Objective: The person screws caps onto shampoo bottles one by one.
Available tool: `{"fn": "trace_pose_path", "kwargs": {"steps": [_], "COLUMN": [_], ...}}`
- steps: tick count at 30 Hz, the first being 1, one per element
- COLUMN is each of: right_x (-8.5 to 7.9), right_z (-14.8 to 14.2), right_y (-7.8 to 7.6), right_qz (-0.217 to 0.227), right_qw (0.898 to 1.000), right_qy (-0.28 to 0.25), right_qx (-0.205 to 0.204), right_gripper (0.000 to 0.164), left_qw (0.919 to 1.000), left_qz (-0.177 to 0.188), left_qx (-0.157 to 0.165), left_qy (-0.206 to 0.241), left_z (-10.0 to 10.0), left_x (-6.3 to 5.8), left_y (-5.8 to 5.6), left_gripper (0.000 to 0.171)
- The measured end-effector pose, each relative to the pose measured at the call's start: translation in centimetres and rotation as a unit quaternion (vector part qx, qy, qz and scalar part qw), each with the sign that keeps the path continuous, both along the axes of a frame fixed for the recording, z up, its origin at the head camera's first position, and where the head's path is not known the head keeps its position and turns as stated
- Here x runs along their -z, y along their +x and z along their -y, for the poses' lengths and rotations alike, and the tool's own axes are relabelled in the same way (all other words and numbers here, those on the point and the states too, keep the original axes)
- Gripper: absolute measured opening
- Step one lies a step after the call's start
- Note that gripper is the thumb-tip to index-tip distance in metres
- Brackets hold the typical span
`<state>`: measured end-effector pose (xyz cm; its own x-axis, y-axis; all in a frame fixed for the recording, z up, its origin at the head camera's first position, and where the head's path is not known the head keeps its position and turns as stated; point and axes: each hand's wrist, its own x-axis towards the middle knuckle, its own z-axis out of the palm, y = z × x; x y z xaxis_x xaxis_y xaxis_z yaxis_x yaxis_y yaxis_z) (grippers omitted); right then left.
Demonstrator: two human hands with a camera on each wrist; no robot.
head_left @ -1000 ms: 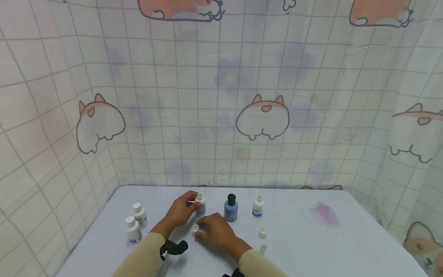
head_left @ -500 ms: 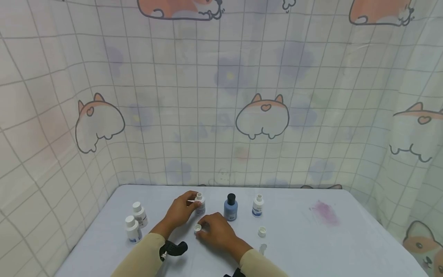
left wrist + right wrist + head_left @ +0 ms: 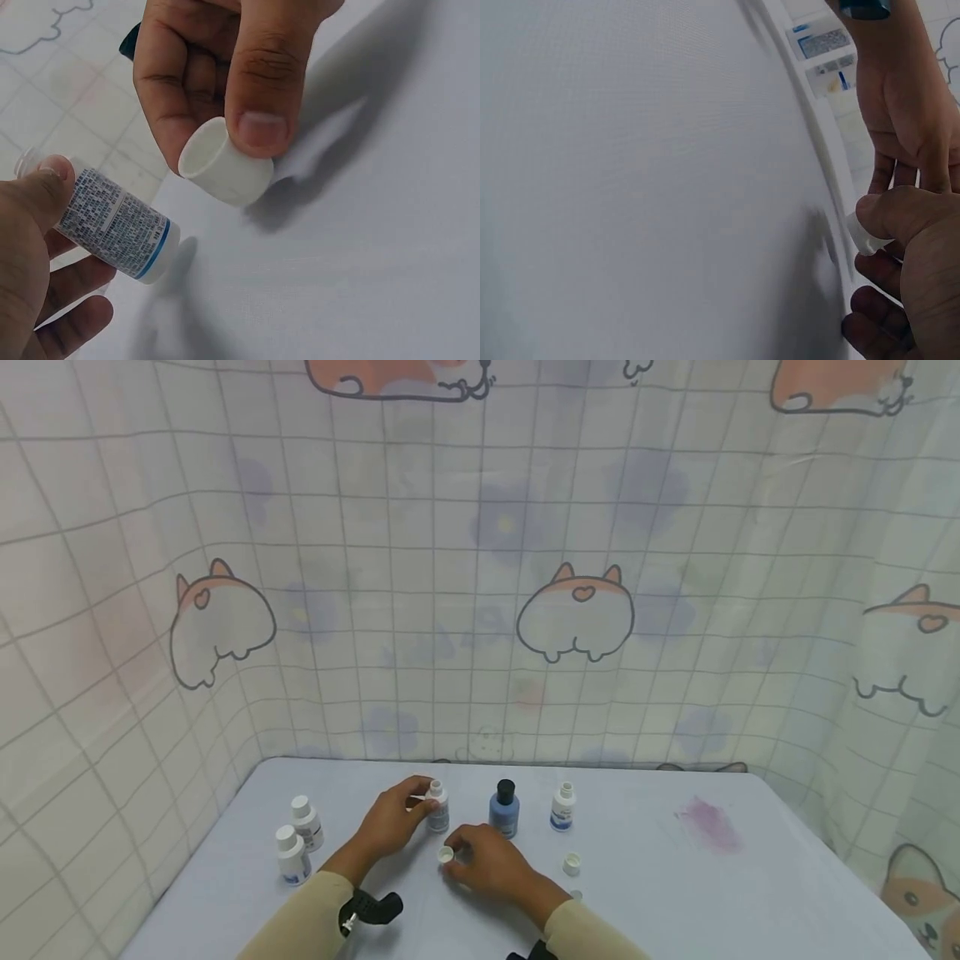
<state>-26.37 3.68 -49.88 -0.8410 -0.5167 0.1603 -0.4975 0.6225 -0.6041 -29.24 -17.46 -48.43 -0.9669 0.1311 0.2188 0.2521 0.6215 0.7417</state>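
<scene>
My left hand (image 3: 393, 820) holds a small white bottle (image 3: 439, 808) by its side, thumb in front. Its neck is bare, and the left wrist view shows its printed label with a blue stripe. To the right and nearer, my right hand (image 3: 491, 864) pinches a white cap (image 3: 446, 855) between thumb and finger. In the left wrist view that cap (image 3: 236, 176) has its hollow side showing, apart from the bottle. The right wrist view shows the cap (image 3: 864, 234) partly hidden by the thumb.
A blue bottle with a black cap (image 3: 504, 810) stands beyond my right hand. Right of it are an uncapped white bottle (image 3: 562, 807) and a loose cap (image 3: 572, 863). Two capped white bottles (image 3: 292, 857) stand at left on the white table (image 3: 675, 893), which has a pink stain.
My right hand has shifted a little to the right with the cap. The left hand stays in nearly the same place on its bottle.
</scene>
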Motion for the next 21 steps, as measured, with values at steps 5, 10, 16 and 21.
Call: {"fn": "trace_pose_path", "kwargs": {"steps": [5, 10, 16, 21], "right_x": [-0.7, -1.1, -1.5, -1.7], "right_z": [-0.8, -1.3, -1.7, -2.0], "right_y": [0.4, 0.7, 0.9, 1.1], "right_qz": [0.025, 0.031, 0.043, 0.034], "right_qw": [1.000, 0.999, 0.999, 0.999], "right_qy": [-0.006, -0.009, -0.006, -0.004], "right_qx": [0.009, 0.019, 0.018, 0.010], "right_gripper": [0.020, 0.021, 0.023, 0.025], "left_qw": [1.0000, 0.9999, 0.9998, 0.9996], "left_qz": [0.006, 0.007, 0.004, -0.001], "left_qx": [0.006, 0.010, 0.016, 0.026], "left_qy": [-0.005, -0.009, -0.009, -0.009], "left_z": [-0.2, -0.3, -0.1, 0.2], "left_x": [-0.4, -0.4, -0.7, -0.7], "left_y": [0.9, 1.5, 2.3, 2.8], "left_gripper": [0.038, 0.038, 0.038, 0.037]}}
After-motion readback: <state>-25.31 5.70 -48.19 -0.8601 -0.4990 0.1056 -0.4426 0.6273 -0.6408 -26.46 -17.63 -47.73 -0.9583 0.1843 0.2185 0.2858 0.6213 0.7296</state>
